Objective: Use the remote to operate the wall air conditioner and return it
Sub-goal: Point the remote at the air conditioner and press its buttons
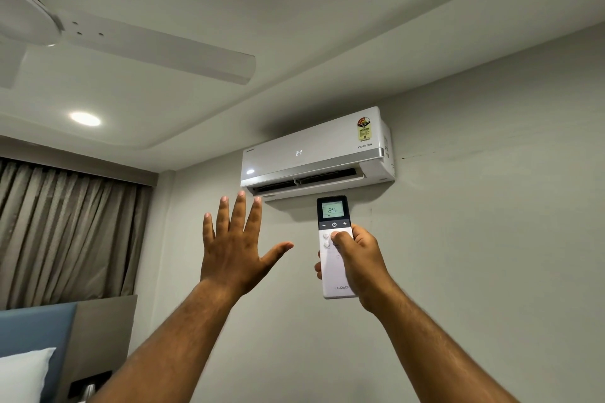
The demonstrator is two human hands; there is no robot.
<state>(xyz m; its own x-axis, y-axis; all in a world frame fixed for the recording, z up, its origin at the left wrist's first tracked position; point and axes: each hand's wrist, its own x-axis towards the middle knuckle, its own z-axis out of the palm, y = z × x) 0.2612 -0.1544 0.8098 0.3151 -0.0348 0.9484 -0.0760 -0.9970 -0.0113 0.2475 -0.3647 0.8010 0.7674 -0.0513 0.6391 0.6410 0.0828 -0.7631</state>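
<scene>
The white wall air conditioner point(314, 154) hangs high on the wall, its front showing 24 and its lower flap open. My right hand point(355, 258) grips a white remote point(334, 229) upright just below the unit, with the thumb resting on the white buttons under the dark display, which also reads 24. My left hand point(234, 239) is raised to the left of the remote, palm toward the unit, fingers spread, holding nothing. Its fingertips reach up near the unit's lower left edge.
A white ceiling fan point(98, 39) spreads across the upper left, with a lit recessed light point(85, 118) beneath it. Brown curtains point(62, 229) hang at the left. A blue headboard point(32, 327) and a white pillow point(23, 373) sit at the lower left.
</scene>
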